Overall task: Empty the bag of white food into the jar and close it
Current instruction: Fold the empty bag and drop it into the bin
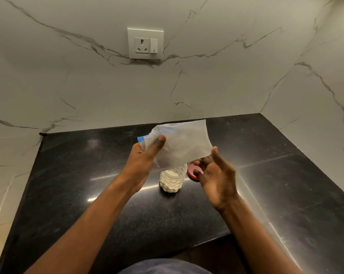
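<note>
Two hands work at the centre of the frame above a black polished stone counter (88,175). The left hand (142,162) pinches a limp, translucent zip bag with a blue seal strip (183,144), which looks emptied. Below it stands a clear plastic jar (173,179), mostly filled with small white food pieces and uncapped. The right hand (216,175) is spread wide, holding nothing, just in front of a red round lid (191,173) lying right of the jar. Pouring seems finished; next comes picking up that lid and closing the jar.
</note>
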